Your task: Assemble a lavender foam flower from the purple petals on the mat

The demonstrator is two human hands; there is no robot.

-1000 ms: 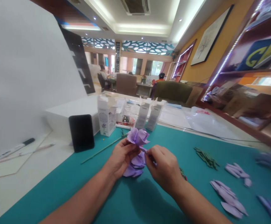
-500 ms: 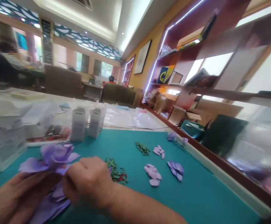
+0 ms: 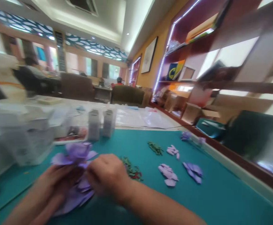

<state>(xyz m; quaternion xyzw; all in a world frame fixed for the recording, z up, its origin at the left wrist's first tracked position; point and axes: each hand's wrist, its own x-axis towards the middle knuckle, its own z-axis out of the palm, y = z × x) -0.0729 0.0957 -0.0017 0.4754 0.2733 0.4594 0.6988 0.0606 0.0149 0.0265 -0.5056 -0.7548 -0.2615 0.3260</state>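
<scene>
A purple artificial flower [image 3: 79,153] with spread petals is held at the lower left. My left hand [image 3: 54,184] is closed around its underside, the fingertips hidden beneath the petals. At the flower's right edge, my right hand [image 3: 109,175] is curled with its fingers pinched together against a petal; blur hides what exactly lies between them. Larger purple petals [image 3: 76,198] show below the two hands. Just beyond my right hand lies a pile of green and red bits [image 3: 133,170].
On the teal mat [image 3: 141,140] lie green strips [image 3: 155,148], small pale rolls [image 3: 173,151], pale lilac petals [image 3: 168,175] and purple petals [image 3: 193,172]. White cartons [image 3: 94,125] and clear plastic boxes [image 3: 35,140] stand at the left. Shelves line the right side.
The whole view has swung left, so the hands, flower and mat items appear farther right. Both hands keep the same hold at the flower.
</scene>
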